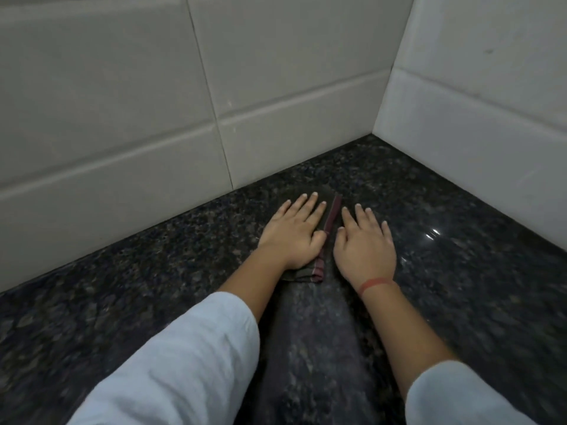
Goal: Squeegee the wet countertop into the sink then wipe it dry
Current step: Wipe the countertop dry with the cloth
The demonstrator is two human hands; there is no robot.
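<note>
I see a dark speckled granite counter meeting pale tiled walls at a corner. The cloth, dark with a red-striped edge, lies flat near that corner. My left hand presses it, fingers straight, grasping nothing. My right hand lies flat just beside the stripe, fingers released. Bare counter extends left, right and toward me.

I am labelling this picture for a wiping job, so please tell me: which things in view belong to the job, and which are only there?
Belong to the job: countertop; dark cloth; left hand, flat on the cloth; right hand, flat, right of its striped edge.
Only there: wall tiles; red wrist thread; white sleeves.
</note>
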